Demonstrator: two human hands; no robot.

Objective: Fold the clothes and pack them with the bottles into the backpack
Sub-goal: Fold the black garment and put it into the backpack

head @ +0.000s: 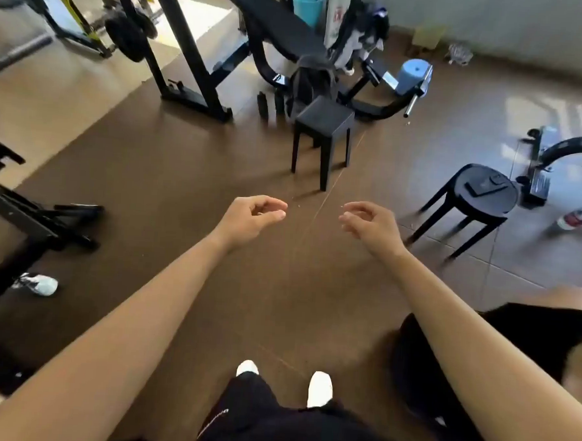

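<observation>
Above the floor (pixel 184 167), your left hand (pixel 254 215) and right hand (pixel 367 224) hang loosely curled, holding nothing, so packing seems unstarted and you likely need to step toward the backpack (pixel 310 86) and bottles (pixel 262 105).

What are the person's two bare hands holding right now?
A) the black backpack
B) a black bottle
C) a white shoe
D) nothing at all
D: the left hand and the right hand are loosely curled above the brown floor with nothing in them; the black backpack sits far ahead behind the black square stool.
</observation>
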